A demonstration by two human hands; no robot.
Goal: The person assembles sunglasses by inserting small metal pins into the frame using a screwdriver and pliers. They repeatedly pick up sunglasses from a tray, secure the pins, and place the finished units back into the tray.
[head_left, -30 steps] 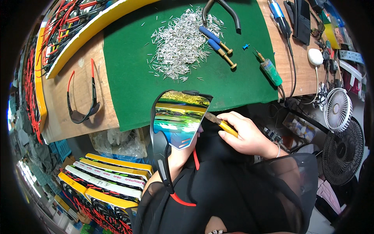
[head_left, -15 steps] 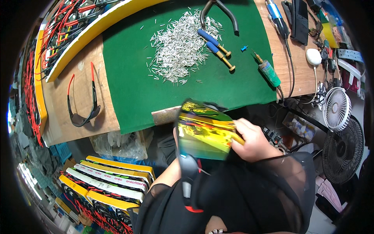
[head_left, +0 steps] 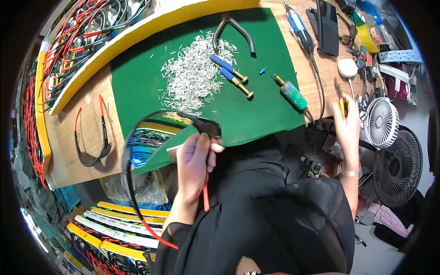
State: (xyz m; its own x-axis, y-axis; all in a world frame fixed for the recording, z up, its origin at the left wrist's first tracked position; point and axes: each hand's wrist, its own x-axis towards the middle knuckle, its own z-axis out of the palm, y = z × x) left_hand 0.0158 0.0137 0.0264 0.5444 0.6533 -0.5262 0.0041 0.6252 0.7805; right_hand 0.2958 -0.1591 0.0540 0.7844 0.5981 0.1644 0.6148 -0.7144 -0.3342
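Head view, looking down over a cluttered bench (head_left: 94, 123).

Left hand (head_left: 195, 160): closed around a pair of mirror-lens sport glasses (head_left: 156, 142), gripped at the nose bridge or upper frame, fingers curled over the top. Lens faces up toward the camera and reflects colour; likely tilted that way so its surface can be looked over. One black temple arm with a red tip hangs down past the wrist, free of the bench, so the glasses are carried wholly by this hand, just off the near edge of the green mat (head_left: 256, 105).

Right hand (head_left: 347, 126): out to the side, well apart from the left hand, near a small white desk fan (head_left: 382, 121). It pinches a slim yellow-handled tool (head_left: 341, 101), tip pointing up and away. Grip is closed on the handle; tool held clear of the glasses, probably to keep the tip off the lens.

Beyond the left hand, on the mat: a heap of small silver pins (head_left: 192, 73), two blue-handled drivers (head_left: 231, 75), a green-bodied tool (head_left: 291, 91). All sit within easy reach, which suits small assembly work.

Further left of the left hand: a second pair of dark glasses (head_left: 91, 137) with red arm tips, lying open on bare wood, set aside from the mat.
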